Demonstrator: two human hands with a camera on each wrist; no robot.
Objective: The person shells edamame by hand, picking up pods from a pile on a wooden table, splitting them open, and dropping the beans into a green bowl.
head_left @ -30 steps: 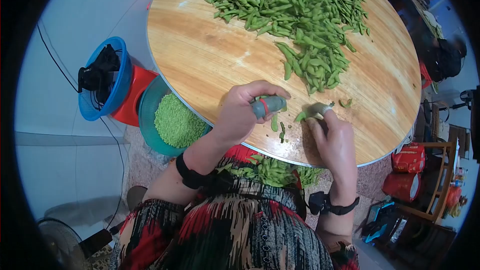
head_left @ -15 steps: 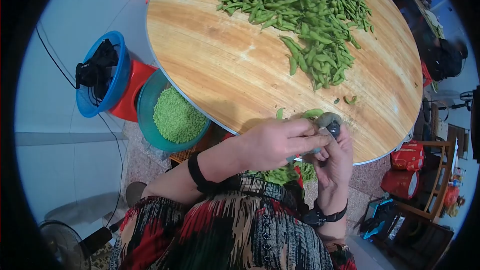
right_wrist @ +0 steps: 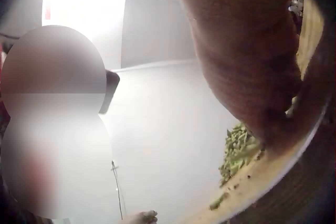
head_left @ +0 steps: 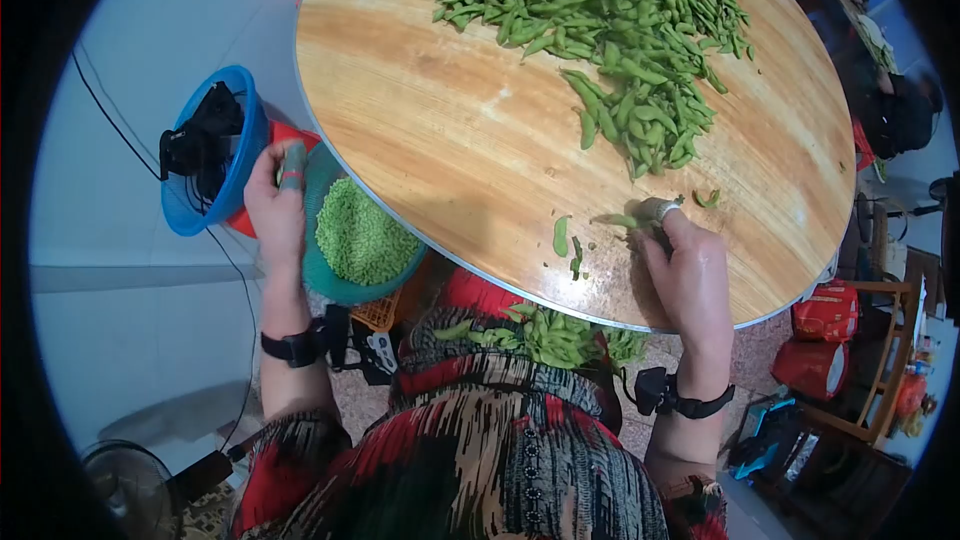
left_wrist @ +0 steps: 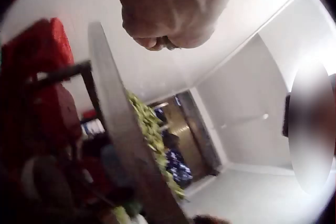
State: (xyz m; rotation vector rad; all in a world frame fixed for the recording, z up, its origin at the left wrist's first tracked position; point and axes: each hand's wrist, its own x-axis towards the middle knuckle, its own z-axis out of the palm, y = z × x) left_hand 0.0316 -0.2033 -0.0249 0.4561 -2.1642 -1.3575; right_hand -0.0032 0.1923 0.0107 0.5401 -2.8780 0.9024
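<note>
Left hand (head_left: 275, 208) grip: fingers loosely curled over the rim of the teal basin (head_left: 312, 275), a grey finger guard with a red band on one finger; whether it held any beans could not be told. The basin sat below the worktop's edge, filled with shelled green beans (head_left: 357, 231). Just beside it, further left, stood a blue basket (head_left: 243, 155) with a black device (head_left: 200, 137) inside, resting on a red stool (head_left: 262, 222).

Right hand (head_left: 690, 275) grip: fingertips pressed together on an edamame pod (head_left: 622, 221) at the near edge of the round wooden worktop (head_left: 450, 130), a guard on the fingertip there too. Two loose pod pieces (head_left: 567, 242) lay just left of it, apart from the hand.

A large heap of unshelled edamame pods (head_left: 600, 20) covered the far part of the worktop, well apart from both hands. More pods (head_left: 545, 332) lay in the person's lap, below the worktop's rim. Black wrist straps on both forearms.

Wrist views showed little: the left one the worktop's edge from below, the right one blurred hand and some pods.
</note>
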